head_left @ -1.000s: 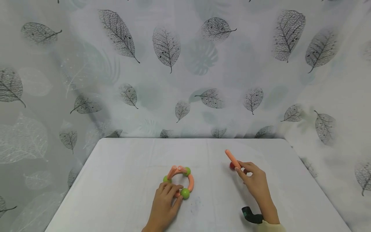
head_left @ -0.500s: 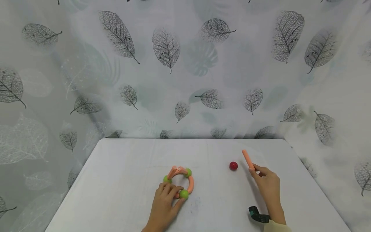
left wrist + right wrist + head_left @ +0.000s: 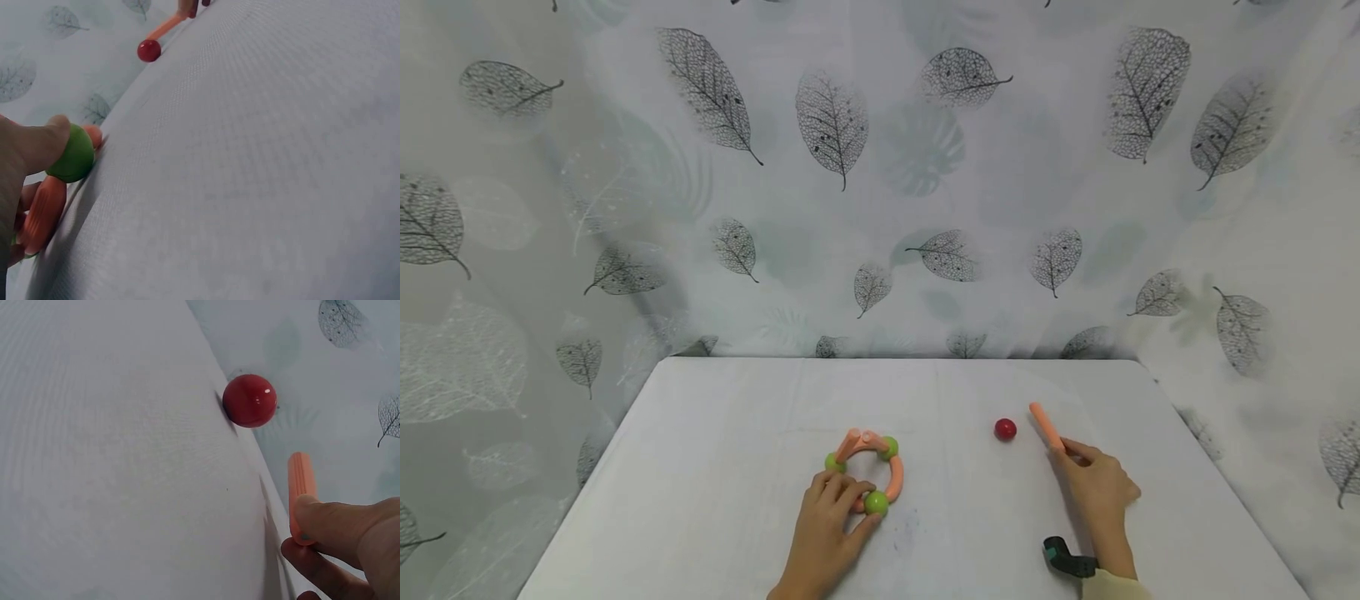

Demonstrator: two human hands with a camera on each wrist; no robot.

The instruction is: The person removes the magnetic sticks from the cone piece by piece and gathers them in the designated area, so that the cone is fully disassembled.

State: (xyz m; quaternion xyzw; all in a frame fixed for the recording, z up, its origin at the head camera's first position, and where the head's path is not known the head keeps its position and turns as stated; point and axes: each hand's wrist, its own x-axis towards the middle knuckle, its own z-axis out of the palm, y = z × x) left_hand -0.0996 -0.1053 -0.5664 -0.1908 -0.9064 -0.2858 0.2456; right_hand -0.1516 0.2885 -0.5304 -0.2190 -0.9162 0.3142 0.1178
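Note:
A ring of orange curved rods and green balls (image 3: 871,469) lies on the white table (image 3: 715,467). My left hand (image 3: 831,517) rests on its near side, thumb against a green ball (image 3: 74,154) and fingers curled over an orange rod (image 3: 42,214). My right hand (image 3: 1093,483) pinches one end of a straight orange stick (image 3: 1046,426) (image 3: 301,487), which points away over the table. A small red ball (image 3: 1005,429) (image 3: 250,400) lies loose just left of the stick, untouched.
A leaf-printed curtain (image 3: 880,167) hangs behind the table and at both sides. A dark wrist strap (image 3: 1067,558) shows at my right forearm. The table's right edge (image 3: 1225,492) is close to the right hand.
My right hand carried the orange stick rightward, away from the red ball, then lowered it toward the table. The left hand stayed on the ring.

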